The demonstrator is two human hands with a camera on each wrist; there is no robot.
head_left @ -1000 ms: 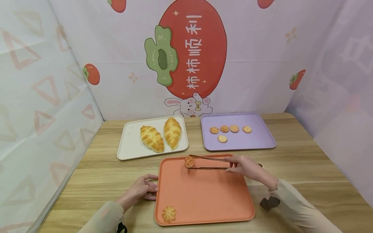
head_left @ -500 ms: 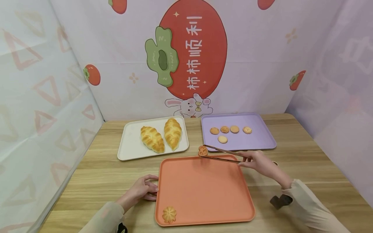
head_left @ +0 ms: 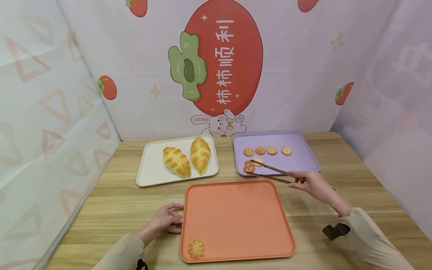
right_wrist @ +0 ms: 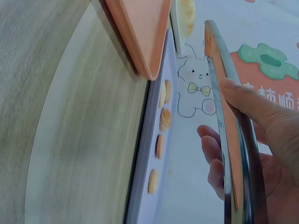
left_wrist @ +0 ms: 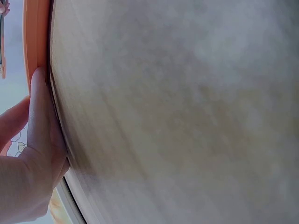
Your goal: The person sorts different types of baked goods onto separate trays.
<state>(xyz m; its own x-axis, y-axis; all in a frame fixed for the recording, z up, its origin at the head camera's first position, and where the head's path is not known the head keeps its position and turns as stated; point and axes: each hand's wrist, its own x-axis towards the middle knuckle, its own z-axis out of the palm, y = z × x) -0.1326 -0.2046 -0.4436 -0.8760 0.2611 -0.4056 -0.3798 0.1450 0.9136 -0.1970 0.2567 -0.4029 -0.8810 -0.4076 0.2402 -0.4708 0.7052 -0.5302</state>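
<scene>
My right hand (head_left: 315, 185) grips metal tongs (head_left: 275, 169) by their closed-over end. Between the tong tips is a brown pretzel-shaped cookie (head_left: 249, 167), over the front left corner of the purple tray (head_left: 300, 165). It lies beside a pale round cookie (head_left: 258, 162); whether it touches the tray I cannot tell. In the right wrist view the thumb and fingers hold the tongs (right_wrist: 226, 116) from both sides. The fingers of my left hand (head_left: 165, 219) touch the left edge of the orange tray (head_left: 236, 221). A flower-shaped cookie (head_left: 196, 249) lies in that tray's near left corner.
Several small cookies (head_left: 260, 150) lie in a row on the purple tray. A white tray (head_left: 150, 168) at the back left bears two bread loaves (head_left: 177, 162). A printed cloth (head_left: 135, 56) hangs behind the wooden table (head_left: 111, 202).
My right hand has carried the pretzel-shaped cookie in the tongs rightward and back, from above the orange tray to the purple tray. The left hand stays put.
</scene>
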